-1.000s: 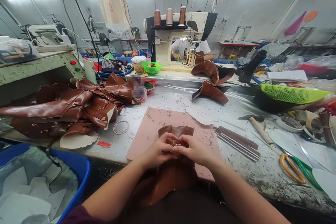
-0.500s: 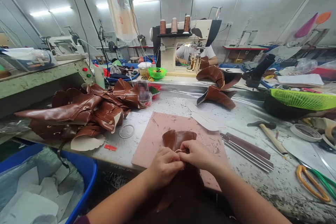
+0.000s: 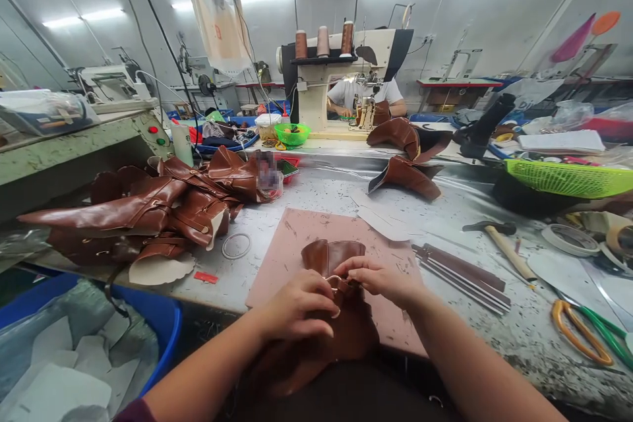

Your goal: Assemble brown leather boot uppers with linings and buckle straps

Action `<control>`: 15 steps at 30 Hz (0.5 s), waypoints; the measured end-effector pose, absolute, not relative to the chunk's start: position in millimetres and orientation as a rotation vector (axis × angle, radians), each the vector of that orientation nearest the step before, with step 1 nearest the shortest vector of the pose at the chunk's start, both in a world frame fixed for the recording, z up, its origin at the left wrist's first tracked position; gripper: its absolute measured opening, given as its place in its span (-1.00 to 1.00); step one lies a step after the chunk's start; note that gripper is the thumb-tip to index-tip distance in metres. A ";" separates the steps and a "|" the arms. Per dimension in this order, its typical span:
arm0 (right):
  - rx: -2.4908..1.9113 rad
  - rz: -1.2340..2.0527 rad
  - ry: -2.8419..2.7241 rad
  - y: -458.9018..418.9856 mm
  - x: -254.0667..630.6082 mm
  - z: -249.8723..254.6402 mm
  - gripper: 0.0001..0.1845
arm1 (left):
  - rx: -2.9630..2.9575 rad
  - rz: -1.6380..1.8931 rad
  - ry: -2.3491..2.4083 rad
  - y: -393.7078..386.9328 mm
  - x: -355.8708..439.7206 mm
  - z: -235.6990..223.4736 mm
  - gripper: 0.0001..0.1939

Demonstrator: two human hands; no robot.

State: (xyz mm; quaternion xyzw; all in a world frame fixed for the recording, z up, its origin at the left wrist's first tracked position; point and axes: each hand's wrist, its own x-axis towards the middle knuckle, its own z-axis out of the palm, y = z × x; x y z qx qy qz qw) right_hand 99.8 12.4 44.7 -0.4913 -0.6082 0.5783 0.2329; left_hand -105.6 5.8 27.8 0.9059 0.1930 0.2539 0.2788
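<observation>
A brown leather boot piece [image 3: 329, 257] lies on a pink cutting mat [image 3: 297, 244] in front of me and hangs over the table edge toward my lap. My left hand [image 3: 297, 306] presses down on the leather and pinches a small metal ring [image 3: 333, 279]. My right hand [image 3: 378, 277] grips the strap of the leather beside that ring. The two hands almost touch each other.
A heap of brown boot uppers [image 3: 148, 211] is at left, a blue bin [image 3: 148, 323] below it. Dark strips [image 3: 465, 270], a hammer [image 3: 499, 241], scissors [image 3: 588, 333] and a green basket [image 3: 564, 178] lie at right. A person sews at a machine [image 3: 341, 72] behind.
My left hand has slid nearer and lower on the leather while my right hand stayed at the ring. The camera view shifted slightly.
</observation>
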 end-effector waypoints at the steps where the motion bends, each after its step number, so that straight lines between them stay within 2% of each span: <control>1: -1.292 1.657 -1.660 13.1 103.7 47.6 -0.79 | 2.360 0.647 0.537 7.7 -106.2 29.2 -0.76; 4: -1.140 1.772 -1.637 14.5 111.4 52.5 -0.75 | 2.045 0.720 0.724 16.5 -102.4 31.9 -0.66; 7: -1.050 1.753 -1.679 14.2 113.6 51.1 -0.79 | 1.870 0.716 0.951 27.0 -91.9 32.9 -0.76; 11: -1.215 1.513 -1.851 11.3 115.9 48.1 -0.81 | 1.790 0.452 0.960 33.5 -79.7 32.9 -0.77; 15: -1.368 1.357 -1.953 8.3 118.7 47.3 -0.88 | 1.479 0.484 0.832 31.8 -76.4 30.2 -0.71</control>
